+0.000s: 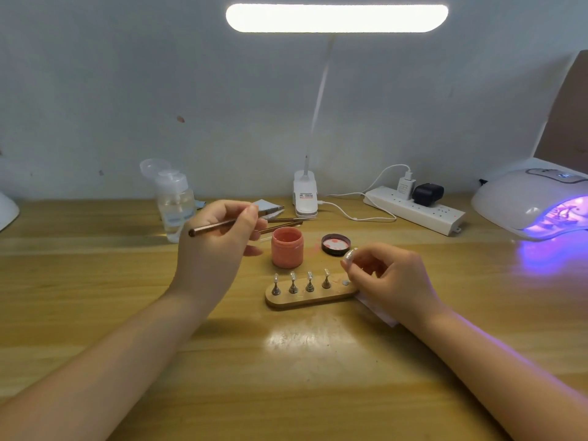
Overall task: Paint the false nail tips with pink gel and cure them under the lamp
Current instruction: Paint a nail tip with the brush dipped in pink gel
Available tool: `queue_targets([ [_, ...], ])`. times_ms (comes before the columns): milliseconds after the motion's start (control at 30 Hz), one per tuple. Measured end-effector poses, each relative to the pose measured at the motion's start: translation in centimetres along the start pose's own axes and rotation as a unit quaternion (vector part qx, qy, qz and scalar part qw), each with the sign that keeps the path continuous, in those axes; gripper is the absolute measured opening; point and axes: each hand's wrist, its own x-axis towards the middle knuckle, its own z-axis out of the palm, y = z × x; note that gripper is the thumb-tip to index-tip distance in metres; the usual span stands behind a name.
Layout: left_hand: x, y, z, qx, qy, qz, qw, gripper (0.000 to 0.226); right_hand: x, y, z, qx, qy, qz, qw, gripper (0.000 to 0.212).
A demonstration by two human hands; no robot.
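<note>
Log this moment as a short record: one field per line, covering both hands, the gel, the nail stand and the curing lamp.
left hand: holds a brush above the table
right hand: pinches a nail tip at the stand's right end
gel jar: open, pink, behind the stand
lid: off, lying right of the jar
stand: wooden, four pegs with tips in place, fifth spot bare
curing lamp: far right, glowing purple
</note>
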Motion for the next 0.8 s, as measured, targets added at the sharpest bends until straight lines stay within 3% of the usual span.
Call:
queue_targets([
  [100, 1.8, 0.8, 0.2, 0.077, -0.006, 0.003, 0.997, 0.013, -0.1, -0.3, 0.6, 0.041, 0.022, 0.039, 0.998, 0.015],
  [200, 3.7, 1.4, 0.9, 0.151, -0.013, -0.025, 0.988, 0.012, -0.1, -0.3, 1.0, 0.051, 0.018, 0.048, 0.997, 0.007],
  [433, 5.7, 1.3, 2.9, 0.32, -0.062, -0.057, 0.944, 0.024, -0.1, -0.1, 1.3, 0.08, 0.019, 0.075, 0.994, 0.016],
  [800, 5.5, -0.4, 3.8, 0.325, -0.131, -0.05, 0.935, 0.019, -0.1, -0.2, 1.5, 0.068, 0.025, 0.082, 0.994, 0.014],
])
